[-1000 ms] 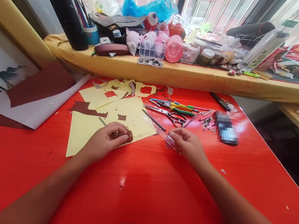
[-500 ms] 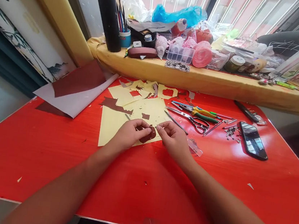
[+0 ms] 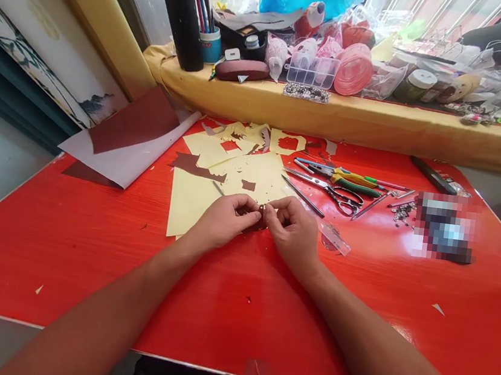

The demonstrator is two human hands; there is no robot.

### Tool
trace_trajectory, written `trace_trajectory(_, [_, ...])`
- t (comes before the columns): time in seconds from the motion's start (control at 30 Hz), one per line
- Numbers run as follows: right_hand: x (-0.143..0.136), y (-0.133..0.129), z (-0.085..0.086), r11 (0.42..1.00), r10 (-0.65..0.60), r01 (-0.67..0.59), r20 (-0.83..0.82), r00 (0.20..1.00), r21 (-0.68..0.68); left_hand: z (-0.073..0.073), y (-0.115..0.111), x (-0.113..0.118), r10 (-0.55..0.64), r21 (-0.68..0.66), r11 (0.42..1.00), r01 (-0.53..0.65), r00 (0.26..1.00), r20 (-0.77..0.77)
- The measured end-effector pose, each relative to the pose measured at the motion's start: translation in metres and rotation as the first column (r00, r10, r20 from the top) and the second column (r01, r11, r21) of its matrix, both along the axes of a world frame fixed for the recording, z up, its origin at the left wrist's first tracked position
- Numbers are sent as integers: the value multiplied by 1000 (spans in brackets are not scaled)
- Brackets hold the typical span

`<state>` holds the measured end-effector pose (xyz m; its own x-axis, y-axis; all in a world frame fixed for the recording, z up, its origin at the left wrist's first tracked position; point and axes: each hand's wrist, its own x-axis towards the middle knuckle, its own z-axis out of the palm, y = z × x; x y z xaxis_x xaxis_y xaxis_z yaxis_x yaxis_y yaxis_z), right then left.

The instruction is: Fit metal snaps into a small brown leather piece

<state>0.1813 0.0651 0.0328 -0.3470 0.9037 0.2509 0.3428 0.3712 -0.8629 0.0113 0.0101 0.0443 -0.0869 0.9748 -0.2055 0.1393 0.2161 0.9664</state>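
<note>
Between the thumb and fingers of my left hand (image 3: 228, 218) is a small dark brown cut-out piece (image 3: 256, 226), mostly covered by the fingers. My right hand (image 3: 294, 224) pinches at the upper right edge of that piece, its fingertips almost touching the left ones. Whatever small thing lies in the right pinch is too small to make out. Both hands are over the near edge of yellow paper sheets (image 3: 189, 204). A brown scrap (image 3: 248, 185) and a larger jagged brown strip (image 3: 198, 167) rest on the paper.
Right of the paper lie scissors (image 3: 344, 199), green-and-yellow-handled pliers (image 3: 355, 185), a clear plastic strip (image 3: 338, 239), small metal bits (image 3: 402, 213) and a blurred-out phone (image 3: 448, 230). A brown sheet (image 3: 135, 118) curls at left. Crowded goods line the sill (image 3: 243, 101).
My hands have come closer together, and the right fingertips now meet the brown piece, which shows less. The camera view has tilted down slightly.
</note>
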Motion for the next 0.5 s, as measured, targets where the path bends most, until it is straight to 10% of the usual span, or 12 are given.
trace_trajectory(0.5, [2,2,-5,999,41,-42,51,998,20,-3,0,1,-52,53,997,49,997,51])
